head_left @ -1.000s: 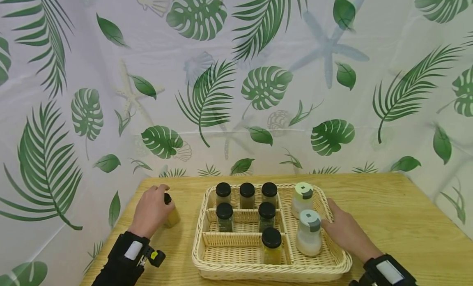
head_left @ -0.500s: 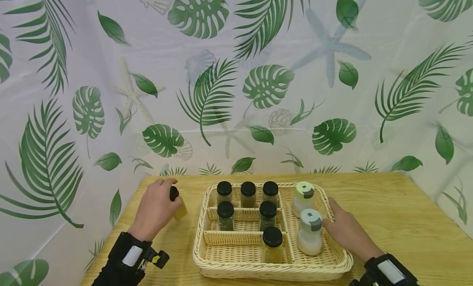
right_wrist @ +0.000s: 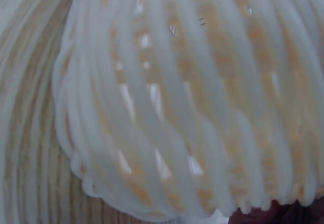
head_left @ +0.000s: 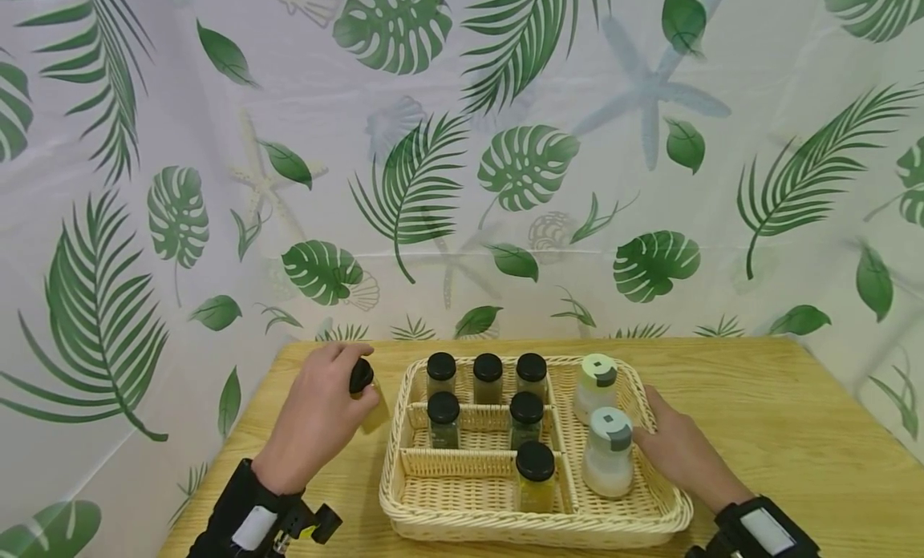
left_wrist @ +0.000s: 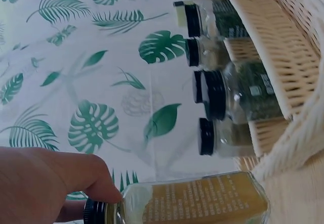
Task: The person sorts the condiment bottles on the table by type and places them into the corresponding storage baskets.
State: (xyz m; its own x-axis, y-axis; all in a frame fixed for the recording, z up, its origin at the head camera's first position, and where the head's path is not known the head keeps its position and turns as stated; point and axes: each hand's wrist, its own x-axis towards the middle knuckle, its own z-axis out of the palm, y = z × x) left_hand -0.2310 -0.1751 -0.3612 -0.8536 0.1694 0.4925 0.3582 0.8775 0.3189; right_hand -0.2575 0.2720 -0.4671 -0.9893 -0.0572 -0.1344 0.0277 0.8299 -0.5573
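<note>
My left hand (head_left: 318, 414) pinches a glass spice jar (head_left: 376, 415) by its black cap, just left of the basket. In the left wrist view the jar (left_wrist: 202, 199) shows tan powder and printed lettering. My right hand (head_left: 682, 450) grips the right rim of a divided wicker basket (head_left: 534, 527); its weave (right_wrist: 177, 102) fills the right wrist view. Black-capped jars stand in the basket: three in the back compartment, two in the middle, and a jar with yellow contents (head_left: 535, 490) at the front right. A green-topped shaker (head_left: 596, 396) and a grey-topped shaker (head_left: 608, 466) occupy the right compartment.
The basket rests on a light wood table (head_left: 780, 430). Behind and to the left hangs a white leaf-patterned cloth (head_left: 447, 285). Wicker dividers (head_left: 458, 463) separate the jar rows.
My left hand has carried the jar rightward, from near the table's left side to close beside the basket. The right hand keeps its grip on the rim.
</note>
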